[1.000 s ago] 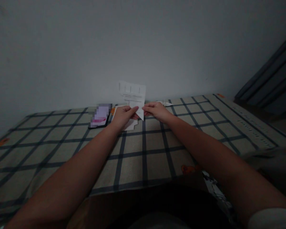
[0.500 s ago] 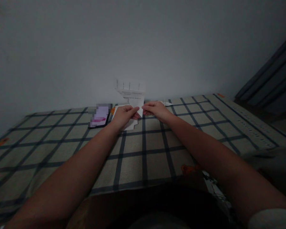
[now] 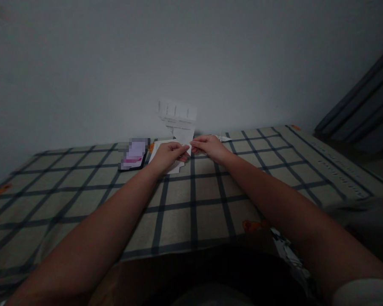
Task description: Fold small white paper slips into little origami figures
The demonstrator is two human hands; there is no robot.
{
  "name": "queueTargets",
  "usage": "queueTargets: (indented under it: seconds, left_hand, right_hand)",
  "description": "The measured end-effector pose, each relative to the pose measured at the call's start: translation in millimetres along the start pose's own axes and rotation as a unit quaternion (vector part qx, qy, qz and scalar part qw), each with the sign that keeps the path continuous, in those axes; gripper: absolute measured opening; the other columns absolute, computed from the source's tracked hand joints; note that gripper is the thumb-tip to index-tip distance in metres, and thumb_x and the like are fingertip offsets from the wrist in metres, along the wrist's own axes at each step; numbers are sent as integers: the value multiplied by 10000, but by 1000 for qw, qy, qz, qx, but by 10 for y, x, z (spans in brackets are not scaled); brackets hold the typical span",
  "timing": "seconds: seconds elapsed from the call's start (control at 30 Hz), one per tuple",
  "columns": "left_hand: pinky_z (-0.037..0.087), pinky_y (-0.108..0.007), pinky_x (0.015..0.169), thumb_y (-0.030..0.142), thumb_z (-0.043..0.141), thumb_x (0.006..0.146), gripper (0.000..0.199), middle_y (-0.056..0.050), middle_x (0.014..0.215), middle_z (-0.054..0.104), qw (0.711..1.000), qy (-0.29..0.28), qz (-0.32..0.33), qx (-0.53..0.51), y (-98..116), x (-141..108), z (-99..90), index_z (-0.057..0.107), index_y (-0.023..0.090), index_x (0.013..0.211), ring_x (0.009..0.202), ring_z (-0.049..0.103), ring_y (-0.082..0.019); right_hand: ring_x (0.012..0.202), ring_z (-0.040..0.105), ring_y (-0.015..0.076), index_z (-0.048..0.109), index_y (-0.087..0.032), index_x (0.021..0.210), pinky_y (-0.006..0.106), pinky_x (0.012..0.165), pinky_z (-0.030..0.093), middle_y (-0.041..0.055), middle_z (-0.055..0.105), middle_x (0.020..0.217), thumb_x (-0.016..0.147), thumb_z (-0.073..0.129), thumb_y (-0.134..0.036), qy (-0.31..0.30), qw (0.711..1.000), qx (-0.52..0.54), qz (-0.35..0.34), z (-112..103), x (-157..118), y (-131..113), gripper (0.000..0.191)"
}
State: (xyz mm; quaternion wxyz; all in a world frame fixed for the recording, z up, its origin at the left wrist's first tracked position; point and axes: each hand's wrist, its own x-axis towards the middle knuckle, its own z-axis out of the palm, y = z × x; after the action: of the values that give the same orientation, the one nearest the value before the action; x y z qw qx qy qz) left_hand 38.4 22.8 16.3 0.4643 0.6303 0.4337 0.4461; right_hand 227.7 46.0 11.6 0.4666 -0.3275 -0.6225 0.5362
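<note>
A printed sheet of paper (image 3: 181, 123) with a ragged left side stands up from my fingers, in front of the wall. My left hand (image 3: 170, 156) pinches its lower edge between thumb and fingers. My right hand (image 3: 210, 147) grips the same lower corner from the other side, fingertips close to the left thumb. Below and behind my left hand lie white paper pieces (image 3: 174, 169) on the checked cloth, partly covered by that hand. More white scraps (image 3: 224, 139) lie just beyond my right hand.
A phone (image 3: 134, 154) with a blurred-out screen lies left of the papers. The checked tablecloth (image 3: 207, 221) covers the table, which meets a plain wall (image 3: 191, 55) at the back. Dark striped fabric (image 3: 367, 106) hangs at the right.
The upright sheet has shifted slightly up and to the right, its lower corner sitting deeper between my fingers. My left thumb has edged a little rightward; my right hand stays in place.
</note>
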Motion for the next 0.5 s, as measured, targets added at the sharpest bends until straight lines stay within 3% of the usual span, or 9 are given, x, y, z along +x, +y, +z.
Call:
queueTargets:
  seconds: [0.17,0.5]
  left_hand:
    - [558,-269,625,468,784,706,360,-66,681,722,1000,17,10,10,10,5,-14,652,134,682,563,645,-129]
    - [560,-272,624,441,771,720,320,-56,713,709,1000,-12,20,-16,-2,-10,5,678,135,713,606,643,-133]
  right_hand:
    - [665,613,92,713,-145,809,224,673,499,24,696,752,793,712,-255,-40,999,-13,-8,-3,-6,27,111]
    - [652,608,94,690,-144,774,219,663,499,17,688,723,792,691,-224,-3,1000,-25,-2,6,9,10,82]
